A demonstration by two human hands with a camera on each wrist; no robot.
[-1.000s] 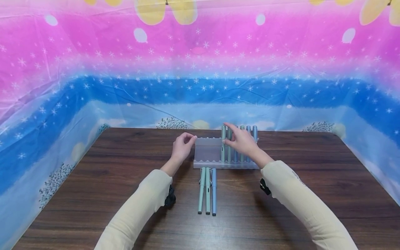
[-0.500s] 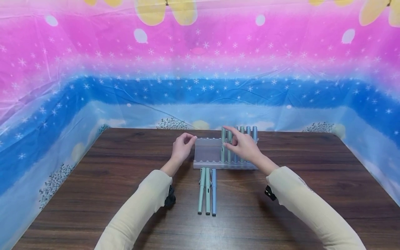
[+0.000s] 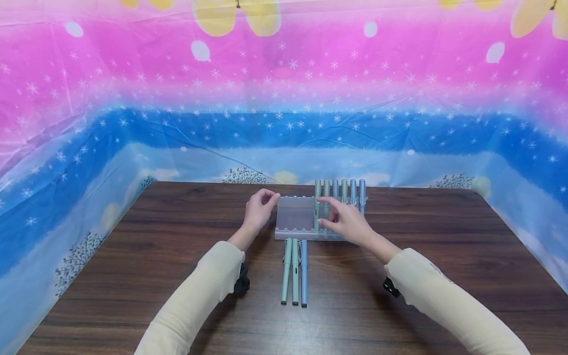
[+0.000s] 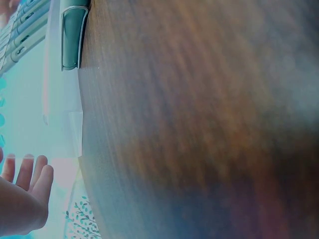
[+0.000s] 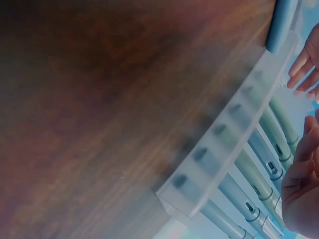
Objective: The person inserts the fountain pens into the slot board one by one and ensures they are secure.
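Observation:
My left hand (image 3: 259, 207) pinches the top left corner of a frosted, notched pen rack (image 3: 295, 214) between thumb and forefinger. Several capped green and blue pens stand upright in its right half, the leftmost a green pen (image 3: 317, 190). In front of them is my right hand (image 3: 348, 219), thumb and forefinger spread apart with nothing between them. It hides the lower parts of some pens. The right wrist view shows this hand (image 5: 301, 189) beside the standing pens (image 5: 259, 164). On the table before the rack lie two green pens (image 3: 287, 271) and a blue pen (image 3: 303, 273), side by side.
A dark wood-grain table (image 3: 177, 217) holds everything. Behind and beside it hangs a pink and blue snowflake cloth (image 3: 284, 123). Dark straps (image 3: 241, 280) show at both sleeve cuffs.
My right hand has come down and back from the top of the leftmost standing pen, its fingers drawing away. The left hand stays at the rack's corner.

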